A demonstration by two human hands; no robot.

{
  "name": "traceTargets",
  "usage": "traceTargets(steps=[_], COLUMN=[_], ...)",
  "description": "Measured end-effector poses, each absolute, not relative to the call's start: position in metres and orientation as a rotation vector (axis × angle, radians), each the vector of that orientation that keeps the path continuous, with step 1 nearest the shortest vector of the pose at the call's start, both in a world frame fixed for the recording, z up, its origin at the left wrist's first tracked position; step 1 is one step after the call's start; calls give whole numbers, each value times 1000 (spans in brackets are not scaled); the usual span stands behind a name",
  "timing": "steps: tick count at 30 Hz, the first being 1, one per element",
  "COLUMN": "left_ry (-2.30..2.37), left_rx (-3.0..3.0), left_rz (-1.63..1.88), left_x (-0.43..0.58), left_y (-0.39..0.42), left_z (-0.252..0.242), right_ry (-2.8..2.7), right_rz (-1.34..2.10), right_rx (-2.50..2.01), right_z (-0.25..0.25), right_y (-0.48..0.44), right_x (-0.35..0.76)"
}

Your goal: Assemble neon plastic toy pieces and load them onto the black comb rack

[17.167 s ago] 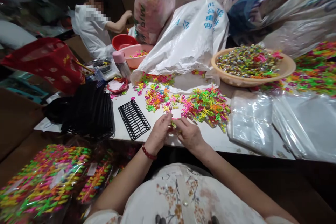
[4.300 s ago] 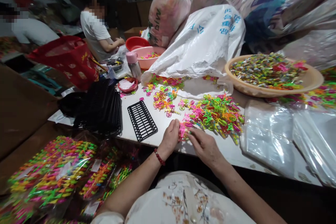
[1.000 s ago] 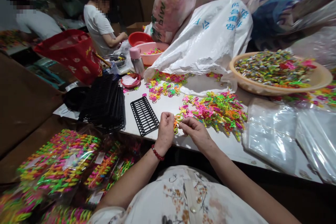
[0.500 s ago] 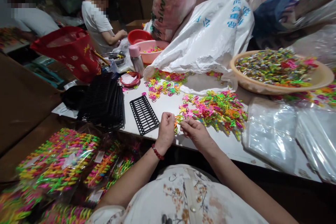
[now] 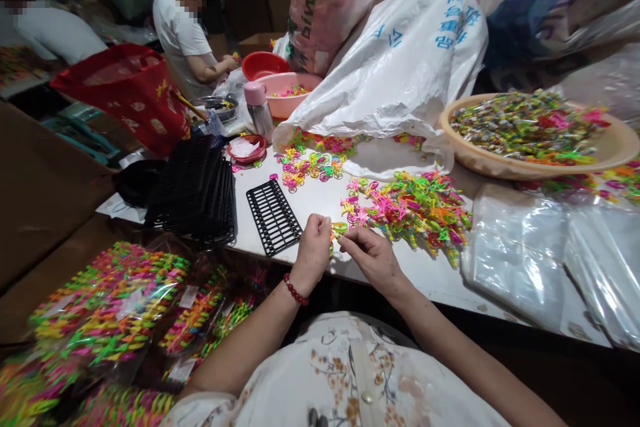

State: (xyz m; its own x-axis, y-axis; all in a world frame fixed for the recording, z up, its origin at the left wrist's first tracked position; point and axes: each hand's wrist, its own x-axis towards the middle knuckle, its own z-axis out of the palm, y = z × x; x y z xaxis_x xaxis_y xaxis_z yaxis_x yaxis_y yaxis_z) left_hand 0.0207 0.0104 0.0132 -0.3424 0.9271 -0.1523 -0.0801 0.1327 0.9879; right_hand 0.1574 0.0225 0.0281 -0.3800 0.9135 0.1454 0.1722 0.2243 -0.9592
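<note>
Between my two hands, near the table's front edge, is a small orange, yellow and green plastic piece [image 5: 338, 228]; its exact kind is too small to tell. My left hand [image 5: 313, 247] is closed on it, a red bead bracelet on that wrist. The fingers of my right hand [image 5: 369, 251] pinch together at the piece's right end. Just left of my hands a black plastic rack [image 5: 273, 217] with rows of slots lies flat. A heap of colourful plastic pieces [image 5: 410, 210] spreads behind and right of my right hand.
Stacked black racks [image 5: 193, 193] stand at left beside a red bag [image 5: 125, 97]. A white sack [image 5: 395, 73] spills loose pieces at the back. On the right are a wide basin [image 5: 500, 160] and clear plastic bags [image 5: 515, 253]. Packed bags [image 5: 110, 307] lie low left. Two people work beyond.
My left hand has shifted slightly left, and the fingertips of my right hand have changed their pinch at the piece. The person in white at the back has raised a hand a little.
</note>
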Motion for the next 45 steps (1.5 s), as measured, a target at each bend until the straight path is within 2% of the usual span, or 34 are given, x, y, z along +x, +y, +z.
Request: traceTargets(steps=[11,16,19,22,24,29,36,45], left_ry=[1599,1788,2101,2444,2506,2337,2013,1719], left_rx=[1006,1294,1654,1831,1915,2154,2221,2235], left_rz=[1411,1128,989,771,682,698,846,1074], left_x=[19,1,-17,-36,-45,-55,-71,-86], left_y=[11,5,-8,-24,-33,-53,-69,-62], left_z=[2,16,19,3,-14,-43,-45,-45], right_ry=[-1924,-2027,-1996,-1996,-2012,-2026,-2113,-1933], right_rz=[1053,1118,1165,1171,1117,959,780,929], right_rx=[-1031,-1131,-1213,-1248,-1247,-1302,-1349,-1245], right_z=[26,7,-5,-13,-17,-19,-21,-13], right_y=[11,15,19,28,37,64,89,88], right_x=[150,154,160,165,167,164,151,148])
